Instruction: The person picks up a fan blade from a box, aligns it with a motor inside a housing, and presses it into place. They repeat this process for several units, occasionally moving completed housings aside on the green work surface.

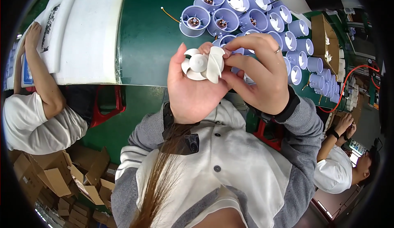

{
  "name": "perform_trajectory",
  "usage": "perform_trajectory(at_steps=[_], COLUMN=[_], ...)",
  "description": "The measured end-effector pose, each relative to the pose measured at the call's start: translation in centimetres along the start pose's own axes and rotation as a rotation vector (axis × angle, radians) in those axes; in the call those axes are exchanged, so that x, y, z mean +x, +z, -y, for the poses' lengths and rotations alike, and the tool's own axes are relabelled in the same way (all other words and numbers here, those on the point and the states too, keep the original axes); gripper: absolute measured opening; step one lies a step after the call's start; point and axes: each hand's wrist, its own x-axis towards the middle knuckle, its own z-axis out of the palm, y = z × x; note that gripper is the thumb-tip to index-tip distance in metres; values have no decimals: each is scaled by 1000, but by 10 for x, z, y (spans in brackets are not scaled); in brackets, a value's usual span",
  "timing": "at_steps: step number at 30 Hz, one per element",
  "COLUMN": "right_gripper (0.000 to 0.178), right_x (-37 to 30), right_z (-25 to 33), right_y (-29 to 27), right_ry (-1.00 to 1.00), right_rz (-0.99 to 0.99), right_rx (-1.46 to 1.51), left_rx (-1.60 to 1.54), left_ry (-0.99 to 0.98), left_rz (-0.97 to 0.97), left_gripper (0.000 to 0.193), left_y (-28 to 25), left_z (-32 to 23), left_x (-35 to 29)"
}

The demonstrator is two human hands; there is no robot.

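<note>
Above the table's near edge, my left hand [195,94] is palm up, its fingers closed round white plastic fan blades. One fan blade [198,63] shows its round hub and curved vanes. Beside it, another white fan blade [214,66] appears turned edge-on, though the two overlap and may touch. My right hand [262,72] comes in from the right, thumb and fingers pinched at the edge-on blade's right side. Just beyond my hands stand lavender cylindrical fan housings [194,21]. Some show a copper-coloured motor core, and others hold white blades.
Orange wires [170,14] trail from some housings on the green table [143,31]. A cardboard box [324,39] with white blades and a red hose [347,78] lie right. White foam sheets [88,35] and a co-worker's arm [41,72] are left. Another person [336,162] works at right.
</note>
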Motion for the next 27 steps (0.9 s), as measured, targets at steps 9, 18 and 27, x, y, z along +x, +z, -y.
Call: perform_trajectory(at_steps=[9, 18, 27], right_gripper=[34, 29, 26], right_x=[3, 4, 15], right_z=[-4, -28, -41], right_y=[4, -23, 5], right_ry=[-123, 141, 73], right_rz=[-39, 204, 465], right_rx=[-14, -77, -182], left_rx=[3, 265, 352], left_ry=[-4, 269, 214], left_rz=[-156, -113, -74], left_gripper=[41, 44, 55], left_y=[12, 6, -4], left_z=[3, -47, -54], left_x=[-4, -15, -15])
